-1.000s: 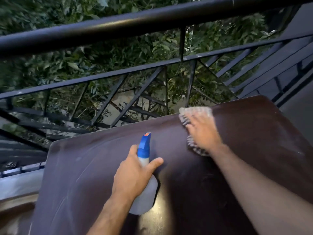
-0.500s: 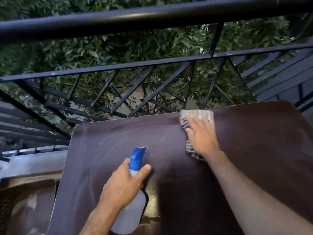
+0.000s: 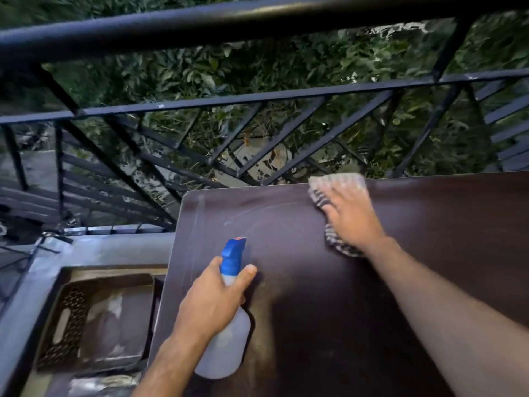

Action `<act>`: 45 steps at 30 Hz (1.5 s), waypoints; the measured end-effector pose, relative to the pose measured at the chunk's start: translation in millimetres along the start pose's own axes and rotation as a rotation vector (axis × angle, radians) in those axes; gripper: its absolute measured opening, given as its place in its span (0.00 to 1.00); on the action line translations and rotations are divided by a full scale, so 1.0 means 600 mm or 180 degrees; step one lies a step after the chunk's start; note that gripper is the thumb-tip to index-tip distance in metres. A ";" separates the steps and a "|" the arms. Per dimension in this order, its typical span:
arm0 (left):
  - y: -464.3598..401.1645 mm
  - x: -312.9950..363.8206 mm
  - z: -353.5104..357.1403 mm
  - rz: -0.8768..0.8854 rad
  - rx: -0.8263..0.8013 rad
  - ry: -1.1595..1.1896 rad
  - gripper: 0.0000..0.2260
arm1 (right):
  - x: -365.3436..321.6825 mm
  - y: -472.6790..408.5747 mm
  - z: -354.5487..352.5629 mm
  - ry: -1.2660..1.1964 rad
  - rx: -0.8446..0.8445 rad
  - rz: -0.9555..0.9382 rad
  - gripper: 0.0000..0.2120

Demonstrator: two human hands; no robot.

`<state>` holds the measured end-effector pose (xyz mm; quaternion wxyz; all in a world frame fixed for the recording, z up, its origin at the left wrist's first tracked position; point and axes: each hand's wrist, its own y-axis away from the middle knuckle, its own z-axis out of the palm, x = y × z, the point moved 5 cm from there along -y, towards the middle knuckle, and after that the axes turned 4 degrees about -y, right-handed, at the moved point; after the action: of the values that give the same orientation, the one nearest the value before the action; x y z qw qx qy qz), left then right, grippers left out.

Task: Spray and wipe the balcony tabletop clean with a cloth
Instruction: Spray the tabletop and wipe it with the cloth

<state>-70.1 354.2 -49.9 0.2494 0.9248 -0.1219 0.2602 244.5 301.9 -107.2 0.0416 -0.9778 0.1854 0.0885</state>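
I have one view only, the head camera, so nothing is shared with a second. It looks forward and steeply down over the dark brown tabletop, close enough that both forearms fill the lower frame. Beyond the tabletop's far edge it faces the black railing (wide-angle, its top bar bowed), with foliage behind.

Home balcony, high up: black metal railing along the far edge, tree foliage beyond, dark tabletop near.
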 end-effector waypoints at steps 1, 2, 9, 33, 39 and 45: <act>0.000 -0.009 -0.005 -0.0032 0.0010 0.0009 0.25 | 0.021 -0.009 0.005 -0.0152 -0.0039 0.0346 0.30; -0.001 -0.017 -0.011 -0.0070 0.0027 -0.0002 0.25 | 0.031 -0.014 0.012 -0.0229 -0.0023 0.0556 0.32; 0.004 -0.052 -0.038 -0.0229 0.0225 0.0103 0.25 | -0.102 0.059 0.025 -0.0456 -0.0080 -0.0041 0.22; -0.018 -0.138 -0.095 -0.0410 0.0463 0.0775 0.22 | -0.313 0.110 0.072 -0.0860 -0.0480 -0.0729 0.25; -0.041 -0.154 -0.114 -0.0398 0.0351 0.0682 0.29 | -0.330 0.173 0.071 -0.0833 -0.0474 -0.0476 0.24; -0.031 -0.155 -0.111 -0.0241 0.0502 0.0640 0.28 | -0.399 -0.050 0.106 -0.0607 -0.0455 -0.0788 0.26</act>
<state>-169.2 413.9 -58.4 0.1965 0.9147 -0.0404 0.3508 26.2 421.9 -123.2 0.0000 -0.9808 0.0520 0.1881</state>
